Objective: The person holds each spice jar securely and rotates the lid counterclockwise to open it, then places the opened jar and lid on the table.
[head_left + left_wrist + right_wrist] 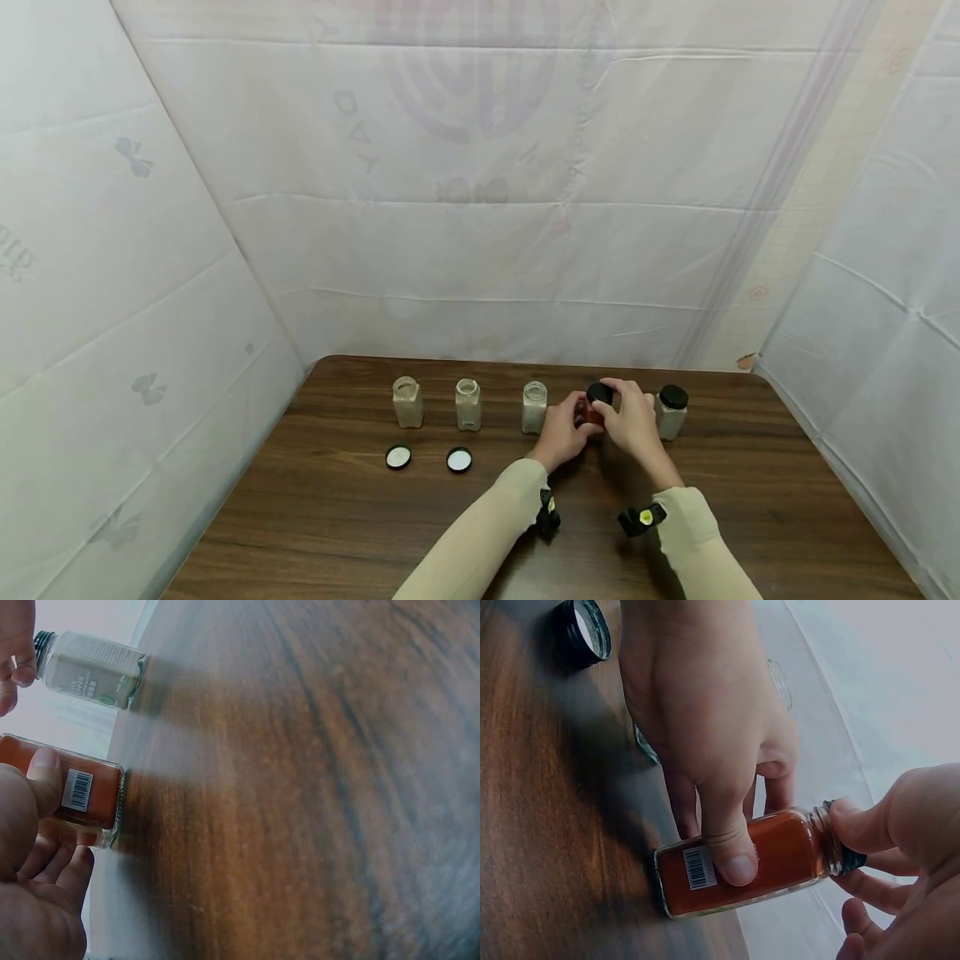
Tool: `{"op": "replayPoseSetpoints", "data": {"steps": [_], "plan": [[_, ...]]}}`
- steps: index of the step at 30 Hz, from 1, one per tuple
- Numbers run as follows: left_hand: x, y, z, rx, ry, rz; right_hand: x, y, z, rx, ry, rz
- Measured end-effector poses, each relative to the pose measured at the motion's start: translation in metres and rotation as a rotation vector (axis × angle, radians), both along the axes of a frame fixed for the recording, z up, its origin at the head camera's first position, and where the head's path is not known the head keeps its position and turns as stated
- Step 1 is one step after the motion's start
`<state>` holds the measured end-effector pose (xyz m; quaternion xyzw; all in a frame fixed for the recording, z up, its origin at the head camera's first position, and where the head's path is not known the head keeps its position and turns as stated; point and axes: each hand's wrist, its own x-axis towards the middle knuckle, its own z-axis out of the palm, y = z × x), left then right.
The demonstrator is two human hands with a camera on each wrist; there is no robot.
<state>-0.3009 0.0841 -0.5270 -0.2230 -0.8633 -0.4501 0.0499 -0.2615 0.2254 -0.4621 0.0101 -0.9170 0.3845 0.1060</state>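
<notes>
My left hand (564,432) grips a square glass jar of red-orange powder (780,844) by its body, the thumb lying beside a barcode label (699,868). Its base meets the wooden table in the left wrist view. With thumb and fingers, my right hand (632,423) pinches the jar's black lid (599,393) at the neck. Part of the glass thread shows below this lid in the right wrist view. Just right of my right hand stands a jar of pale contents (670,422) with a black lid on.
Left of my hands stand three lidless jars of pale contents: a near one (534,408), a middle one (468,406) and a far-left one (408,403). Two black lids, one left (398,457) and one right (459,460), lie white inside up on the wooden table (337,517).
</notes>
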Motion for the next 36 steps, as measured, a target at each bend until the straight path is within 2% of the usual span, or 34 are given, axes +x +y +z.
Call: {"op": "replayPoseSetpoints", "data": {"steps": [16,36], "plan": [[0.003,-0.001,0.002,0.014,-0.042,-0.014,-0.002,0.002,0.007,0.046,0.014,0.008],[0.003,-0.001,0.003,0.011,-0.028,-0.015,0.003,0.009,0.013,0.074,0.068,0.034]]}}
